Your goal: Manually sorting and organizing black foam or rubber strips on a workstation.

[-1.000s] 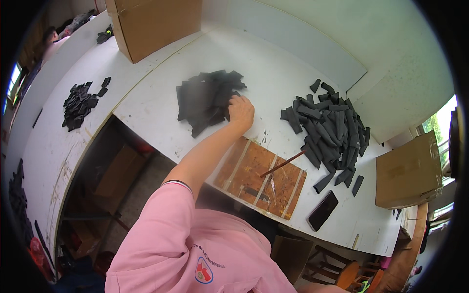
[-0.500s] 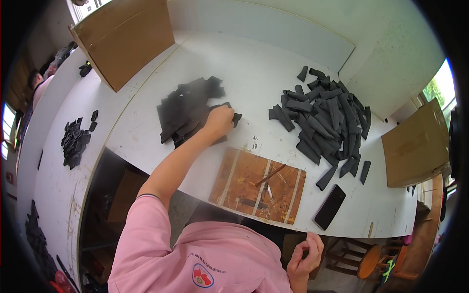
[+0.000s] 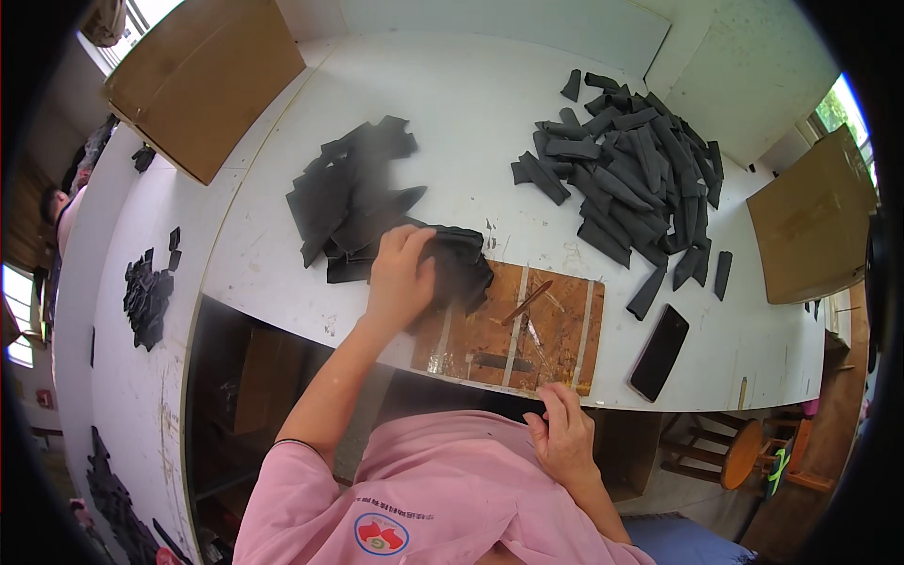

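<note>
A bundle of black strips (image 3: 459, 264) is gripped under the left hand (image 3: 399, 279) on the desk (image 3: 471, 113); the right hand (image 3: 562, 433), fingers loosely curled and empty, is rested at the near edge of the wooden board (image 3: 527, 330).

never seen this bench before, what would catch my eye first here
Two heaps of black strips on the white table: a flat dark pile at centre left and a larger loose heap to the right. Between them the left hand grips a bundle of black pieces over a brown board.
</note>
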A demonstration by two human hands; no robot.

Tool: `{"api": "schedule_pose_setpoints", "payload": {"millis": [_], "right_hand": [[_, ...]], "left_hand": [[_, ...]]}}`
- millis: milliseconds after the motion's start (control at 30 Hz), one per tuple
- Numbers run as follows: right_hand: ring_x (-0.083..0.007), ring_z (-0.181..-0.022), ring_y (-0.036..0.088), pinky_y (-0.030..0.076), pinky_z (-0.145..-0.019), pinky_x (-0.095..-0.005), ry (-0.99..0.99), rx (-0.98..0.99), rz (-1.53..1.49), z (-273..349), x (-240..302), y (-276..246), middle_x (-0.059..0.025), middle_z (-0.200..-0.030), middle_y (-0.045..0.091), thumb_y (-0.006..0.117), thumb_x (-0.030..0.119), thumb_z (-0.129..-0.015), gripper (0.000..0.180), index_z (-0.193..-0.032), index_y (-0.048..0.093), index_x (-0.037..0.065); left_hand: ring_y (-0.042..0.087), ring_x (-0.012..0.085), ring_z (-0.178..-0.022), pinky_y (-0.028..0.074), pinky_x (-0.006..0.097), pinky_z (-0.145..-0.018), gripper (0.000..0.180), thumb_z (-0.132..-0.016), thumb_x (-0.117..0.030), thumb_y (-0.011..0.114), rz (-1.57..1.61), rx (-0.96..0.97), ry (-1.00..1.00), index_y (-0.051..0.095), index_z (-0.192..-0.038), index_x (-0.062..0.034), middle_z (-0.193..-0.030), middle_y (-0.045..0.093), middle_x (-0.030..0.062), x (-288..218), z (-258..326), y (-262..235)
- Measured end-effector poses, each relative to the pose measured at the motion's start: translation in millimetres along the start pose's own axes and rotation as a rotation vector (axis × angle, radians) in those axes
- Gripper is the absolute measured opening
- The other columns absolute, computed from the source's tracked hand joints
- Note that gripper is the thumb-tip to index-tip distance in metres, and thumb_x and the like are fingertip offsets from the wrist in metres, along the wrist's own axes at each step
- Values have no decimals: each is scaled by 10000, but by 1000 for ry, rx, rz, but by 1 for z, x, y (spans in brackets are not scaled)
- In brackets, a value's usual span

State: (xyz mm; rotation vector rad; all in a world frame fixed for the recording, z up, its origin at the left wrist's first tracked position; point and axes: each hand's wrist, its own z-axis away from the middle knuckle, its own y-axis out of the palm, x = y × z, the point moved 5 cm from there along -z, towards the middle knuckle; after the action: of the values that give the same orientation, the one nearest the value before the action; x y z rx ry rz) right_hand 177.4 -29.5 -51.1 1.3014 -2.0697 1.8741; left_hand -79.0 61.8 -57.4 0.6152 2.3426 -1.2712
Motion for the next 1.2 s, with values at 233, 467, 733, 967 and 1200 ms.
{"api": "schedule_pose_setpoints", "payload": {"millis": [233,467,733,967,1200], "right_hand": [[-275,-698,578,484,-582,-322,-76,-8,47,-14,7,1,-129,-945,512,665,115,-674,344,-974,531,12],[-282,-710,577,481,-583,-333,-6,-27,1,-22,-3,-1,-128,-936,511,660,97,-674,330,-963,525,12],[-294,-694,568,475,-585,-345,-3,75,-150,-42,11,13,-129,-897,519,640,97,-695,279,-931,519,9],[-198,-703,586,467,-575,-267,232,79,-686,-68,23,24,-104,-803,525,593,68,-749,197,-929,530,17],[-128,-617,544,430,-540,-220,329,-167,-1050,-74,4,35,-65,-741,526,587,17,-739,73,-810,581,0]], "left_hand": [[500,281,-846,417,364,-746,213,-673,-43,607,-294,366,-7,604,-884,-21,-871,552,111,29,-37,49],[530,252,-707,435,321,-603,120,-740,-32,577,-238,-91,143,614,-854,-39,-733,542,92,2,-57,-3],[534,70,-548,407,194,-475,70,-811,-40,544,402,-209,-268,588,-848,1,-714,599,10,15,-30,-37],[572,202,-795,476,329,-705,157,-818,-112,545,1897,135,-950,540,-957,-38,-922,593,90,-37,51,8],[530,258,-916,446,317,-742,210,-814,-83,530,2010,52,-1002,540,-1007,-1,-1022,553,148,-68,77,15]]}}
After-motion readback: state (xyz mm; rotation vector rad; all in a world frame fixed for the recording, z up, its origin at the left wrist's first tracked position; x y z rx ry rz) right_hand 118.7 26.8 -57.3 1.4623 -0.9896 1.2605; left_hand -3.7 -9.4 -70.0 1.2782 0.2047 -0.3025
